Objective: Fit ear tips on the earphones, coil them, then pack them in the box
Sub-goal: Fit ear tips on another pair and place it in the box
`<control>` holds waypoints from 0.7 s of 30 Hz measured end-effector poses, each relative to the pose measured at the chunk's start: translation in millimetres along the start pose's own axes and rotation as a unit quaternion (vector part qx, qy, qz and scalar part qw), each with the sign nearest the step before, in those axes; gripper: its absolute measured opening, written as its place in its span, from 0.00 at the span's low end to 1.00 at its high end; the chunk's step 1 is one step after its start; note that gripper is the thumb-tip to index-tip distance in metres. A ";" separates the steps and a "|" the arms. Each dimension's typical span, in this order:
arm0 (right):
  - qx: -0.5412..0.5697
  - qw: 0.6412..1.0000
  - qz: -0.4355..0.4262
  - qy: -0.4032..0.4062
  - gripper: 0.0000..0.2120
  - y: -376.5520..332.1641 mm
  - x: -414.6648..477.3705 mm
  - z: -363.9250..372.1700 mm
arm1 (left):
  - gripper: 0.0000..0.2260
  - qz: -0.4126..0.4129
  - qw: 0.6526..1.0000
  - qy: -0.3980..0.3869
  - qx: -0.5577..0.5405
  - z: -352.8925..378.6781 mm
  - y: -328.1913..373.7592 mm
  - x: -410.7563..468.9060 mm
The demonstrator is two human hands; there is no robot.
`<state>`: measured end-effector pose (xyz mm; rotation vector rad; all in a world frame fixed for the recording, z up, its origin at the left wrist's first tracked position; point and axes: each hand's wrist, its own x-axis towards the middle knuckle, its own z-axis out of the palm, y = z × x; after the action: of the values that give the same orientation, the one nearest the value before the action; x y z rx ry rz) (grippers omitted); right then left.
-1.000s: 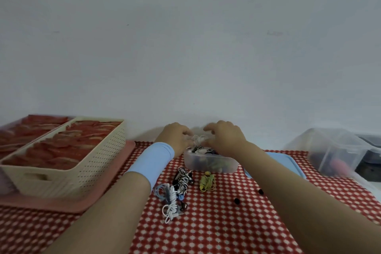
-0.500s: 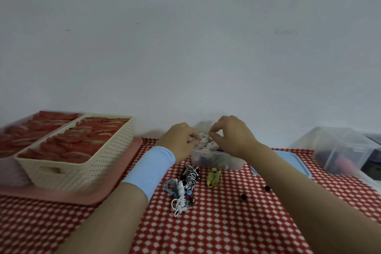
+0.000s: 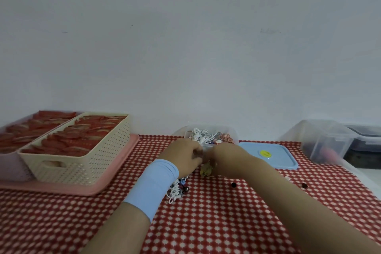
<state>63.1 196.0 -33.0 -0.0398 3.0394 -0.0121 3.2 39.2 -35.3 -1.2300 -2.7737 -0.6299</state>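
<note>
Two hands meet: your left hand and right hand sit close together, fingers curled, just short of the box; blur hides whether either grips anything.

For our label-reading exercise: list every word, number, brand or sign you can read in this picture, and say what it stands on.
No text can be read anywhere.
Yellow round sticker on the blue lid: dark mark, too blurred to read.
Red packets in the cream basket: no legible print.

The tablecloth is matt cloth; the basket perforated plastic; the box clear plastic; the lid smooth plastic.
</note>
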 end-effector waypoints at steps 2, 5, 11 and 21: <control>0.058 0.998 -0.002 0.029 0.17 10.0 -10.1 -7.2 | 0.10 -0.003 1.000 -0.013 -0.027 0.7 8.1 -0.7; 0.139 0.989 0.010 0.050 0.14 28.4 -23.3 -13.7 | 0.14 -0.021 0.993 -0.053 -0.099 4.6 24.8 1.1; 0.253 0.966 0.024 0.051 0.17 66.3 -46.1 -18.0 | 0.20 -0.065 0.967 -0.065 -0.238 23.0 51.9 16.0; 0.388 0.921 0.039 0.019 0.18 97.3 -78.4 -13.8 | 0.12 -0.085 0.953 -0.039 -0.289 40.5 75.4 21.5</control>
<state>137.1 295.4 -12.2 0.1445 2.8293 -1.1987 47.7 115.2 -42.0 -1.0976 -2.8773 -1.5242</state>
